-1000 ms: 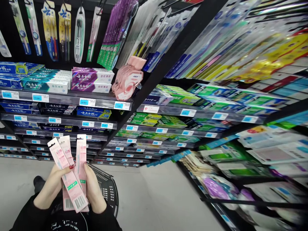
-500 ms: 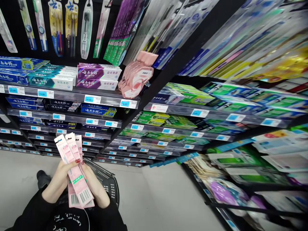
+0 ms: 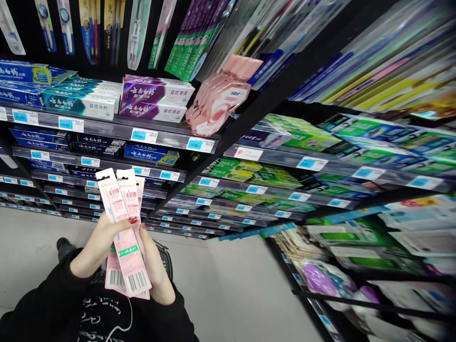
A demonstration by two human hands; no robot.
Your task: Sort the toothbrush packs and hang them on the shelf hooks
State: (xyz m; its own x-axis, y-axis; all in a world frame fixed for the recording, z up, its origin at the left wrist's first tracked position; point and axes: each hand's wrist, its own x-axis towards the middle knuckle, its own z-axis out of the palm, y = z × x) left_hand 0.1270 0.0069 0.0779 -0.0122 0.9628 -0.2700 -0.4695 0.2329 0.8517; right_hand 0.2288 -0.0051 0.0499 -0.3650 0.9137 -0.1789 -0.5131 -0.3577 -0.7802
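Note:
Both my hands hold a small fan of pink toothbrush packs (image 3: 125, 228) at the lower left, barcodes facing me. My left hand (image 3: 96, 244) grips them from the left, its thumb with a red nail pressed across the front pack. My right hand (image 3: 156, 268) wraps round them from the right, fingers behind. Three packs show, one mostly hidden behind the others. My black sleeves fill the bottom left corner.
A black shopping basket (image 3: 164, 259) sits on the floor just behind my hands. Black shelves with toothpaste boxes (image 3: 153, 97) and blue price tags run across the left and right. Toothbrushes hang above; pink packs (image 3: 217, 99) hang at the corner.
The hands and the pink packs have risen and shifted right in the picture. The packs have closed from a wider fan into a tighter stack. The view has swung right.

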